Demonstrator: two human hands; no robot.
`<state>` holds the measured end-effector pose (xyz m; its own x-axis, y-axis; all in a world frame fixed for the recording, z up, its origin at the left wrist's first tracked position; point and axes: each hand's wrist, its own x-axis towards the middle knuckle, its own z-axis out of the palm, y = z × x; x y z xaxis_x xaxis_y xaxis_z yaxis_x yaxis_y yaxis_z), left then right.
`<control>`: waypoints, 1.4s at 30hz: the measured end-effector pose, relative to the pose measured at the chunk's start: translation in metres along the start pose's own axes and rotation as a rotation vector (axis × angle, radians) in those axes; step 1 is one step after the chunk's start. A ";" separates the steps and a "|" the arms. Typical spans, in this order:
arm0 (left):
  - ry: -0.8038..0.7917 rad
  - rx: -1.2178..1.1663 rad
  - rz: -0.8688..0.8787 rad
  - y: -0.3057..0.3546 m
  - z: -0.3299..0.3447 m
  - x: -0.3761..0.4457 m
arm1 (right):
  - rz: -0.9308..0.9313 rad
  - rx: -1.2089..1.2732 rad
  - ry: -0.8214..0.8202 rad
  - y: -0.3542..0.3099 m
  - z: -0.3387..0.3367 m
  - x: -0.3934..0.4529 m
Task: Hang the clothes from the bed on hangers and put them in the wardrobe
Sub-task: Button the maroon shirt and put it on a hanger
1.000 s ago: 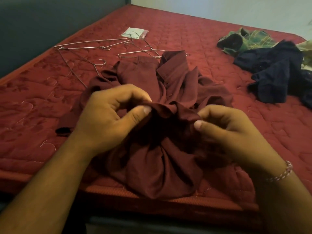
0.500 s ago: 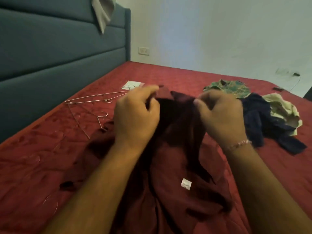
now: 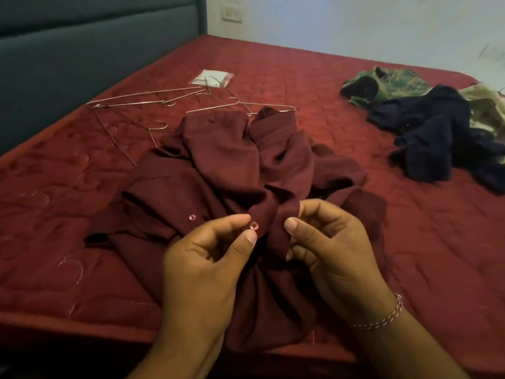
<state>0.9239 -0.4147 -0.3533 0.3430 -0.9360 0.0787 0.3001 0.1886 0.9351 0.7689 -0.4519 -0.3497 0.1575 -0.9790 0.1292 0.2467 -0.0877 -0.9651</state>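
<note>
A maroon shirt (image 3: 224, 170) lies crumpled at the near edge of the red bed (image 3: 314, 83), its hem hanging over the side. My left hand (image 3: 207, 258) pinches the shirt's front edge beside a small pink button (image 3: 254, 225). My right hand (image 3: 325, 242) grips the facing fold of the same shirt, thumb on top. A second button (image 3: 193, 217) shows further left. Several wire hangers (image 3: 153, 101) lie behind the shirt, toward the headboard.
A dark navy garment (image 3: 431, 138), a green checked one (image 3: 388, 83) and a pale one (image 3: 489, 110) are heaped at the right of the bed. A small clear packet (image 3: 212, 77) lies beyond the hangers. The blue headboard (image 3: 82, 56) stands at the left.
The shirt, lifted in both hands half a second ago, is back down on the bed. My hands have dropped toward the near edge and now hold the button edge.
</note>
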 end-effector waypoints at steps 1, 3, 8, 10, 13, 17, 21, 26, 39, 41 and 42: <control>-0.004 -0.021 -0.014 0.000 0.000 0.000 | -0.012 -0.014 0.002 0.002 0.001 0.000; -0.013 -0.042 -0.019 0.001 0.000 0.000 | -0.022 -0.034 0.040 0.004 0.002 -0.003; -0.077 0.044 0.101 0.001 -0.003 0.003 | -0.056 -0.098 0.152 0.003 0.005 -0.009; -0.094 0.102 0.135 0.001 -0.005 0.001 | -0.094 -0.148 0.190 0.000 0.010 -0.011; -0.122 0.198 0.205 0.003 -0.005 -0.002 | -0.163 -0.217 0.230 -0.002 0.020 -0.017; -0.136 0.277 0.270 0.002 -0.006 -0.002 | -0.256 -0.328 0.267 -0.001 0.028 -0.020; -0.126 0.320 0.313 0.000 -0.004 -0.002 | -0.283 -0.316 0.261 -0.001 0.032 -0.023; -0.144 0.256 0.250 0.001 -0.005 -0.003 | -0.299 -0.314 0.226 -0.001 0.031 -0.025; -0.128 0.127 0.094 -0.005 -0.005 0.007 | -0.345 -0.375 0.085 0.004 0.022 -0.023; -0.151 0.117 0.075 -0.005 -0.005 0.008 | -0.376 -0.462 0.094 0.008 0.021 -0.022; -0.162 0.114 0.065 -0.006 -0.005 0.008 | -0.393 -0.511 0.102 0.009 0.020 -0.022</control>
<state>0.9297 -0.4219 -0.3597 0.2081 -0.9602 0.1860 0.1763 0.2239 0.9585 0.7872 -0.4270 -0.3568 0.0503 -0.8663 0.4970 -0.2220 -0.4949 -0.8401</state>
